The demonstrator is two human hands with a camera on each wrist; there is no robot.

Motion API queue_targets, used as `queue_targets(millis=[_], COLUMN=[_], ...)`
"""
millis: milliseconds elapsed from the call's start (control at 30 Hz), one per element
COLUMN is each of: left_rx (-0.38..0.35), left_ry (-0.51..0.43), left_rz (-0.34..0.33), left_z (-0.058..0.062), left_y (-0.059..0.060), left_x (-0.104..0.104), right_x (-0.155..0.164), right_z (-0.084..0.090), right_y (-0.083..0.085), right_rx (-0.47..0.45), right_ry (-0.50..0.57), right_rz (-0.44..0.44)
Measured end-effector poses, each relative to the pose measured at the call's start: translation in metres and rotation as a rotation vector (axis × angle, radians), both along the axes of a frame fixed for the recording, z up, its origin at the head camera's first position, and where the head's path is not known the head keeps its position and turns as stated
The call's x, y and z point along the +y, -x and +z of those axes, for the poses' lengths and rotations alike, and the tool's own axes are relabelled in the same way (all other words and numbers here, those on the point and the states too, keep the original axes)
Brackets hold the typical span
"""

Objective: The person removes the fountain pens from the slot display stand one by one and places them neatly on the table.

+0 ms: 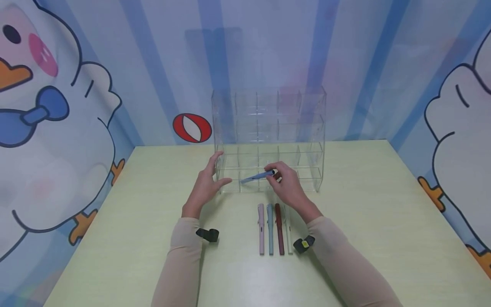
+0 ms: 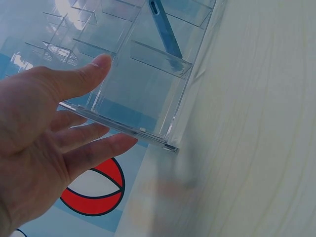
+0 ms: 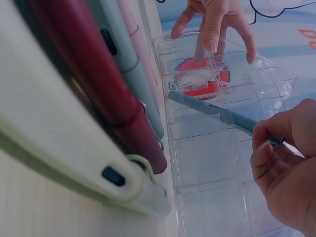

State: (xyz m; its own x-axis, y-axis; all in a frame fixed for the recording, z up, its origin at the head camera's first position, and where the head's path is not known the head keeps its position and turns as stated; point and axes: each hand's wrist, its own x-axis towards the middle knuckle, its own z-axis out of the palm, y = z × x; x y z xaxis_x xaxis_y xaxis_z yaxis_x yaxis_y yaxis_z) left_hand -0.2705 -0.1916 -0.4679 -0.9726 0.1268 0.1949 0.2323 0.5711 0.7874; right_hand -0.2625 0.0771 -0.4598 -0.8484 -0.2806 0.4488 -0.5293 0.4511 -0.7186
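Observation:
My right hand [image 1: 288, 185] pinches a blue pen [image 1: 254, 177] near its right end, just before the lower compartments of a clear plastic organizer [image 1: 323, 140]. The pen lies nearly level, its far end pointing left; in the left wrist view that pen [image 2: 165, 29] overlaps a low divider, and I cannot tell whether they touch. At the organizer's left side is my left hand [image 1: 203, 187], its thumb in front and its spread, fairly straight fingers along the outside of the side wall. Below, a pink pen [image 1: 261, 230], light blue pen [image 1: 270, 230], dark red pen [image 1: 279, 230] and whitish pen [image 1: 289, 234] lie side by side.
The pale table [image 1: 126, 238] meets a blue striped backdrop [image 1: 153, 64] behind the organizer. Cartoon birds are printed on it at both sides, along with a red and white ball [image 1: 180, 128]. Each wrist wears a small black camera [image 1: 207, 235].

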Motion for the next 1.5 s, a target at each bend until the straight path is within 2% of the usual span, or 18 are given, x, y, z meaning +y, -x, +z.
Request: queue_targets(millis=[300,433,667,767,867,1133,1500], left_rx=[0.003,0.0,-0.003,-0.007,-0.012,-0.002,-0.006], left_ry=[-0.003,-0.003,0.004,0.0,-0.003,0.0,0.002], left_rz=[-0.009,-0.002,0.005,0.006,0.005,-0.001,0.013], left_z=[0.0,0.0,0.0,0.001,0.001,0.001,-0.001], left_y=[0.001,0.0,0.001,0.0,0.0,0.0,0.002], left_x=[0.0,0.0,-0.001,-0.001,-0.001,-0.002,0.0], right_x=[-0.004,-0.005,-0.009,-0.012,-0.015,-0.019,-0.017], right_z=[-0.002,-0.005,-0.007,-0.007,-0.009,-0.006,-0.001], right_y=[0.003,0.006,0.01,0.012,0.013,0.008,0.004], right_rx=[0.047,0.139,0.344,0.379,0.332,0.056,-0.113], right_ry=[0.062,0.05,-0.042,-0.029,0.027,0.276,0.397], right_rz=[-0.03,-0.064,-0.124,-0.139,-0.138,-0.151,-0.091])
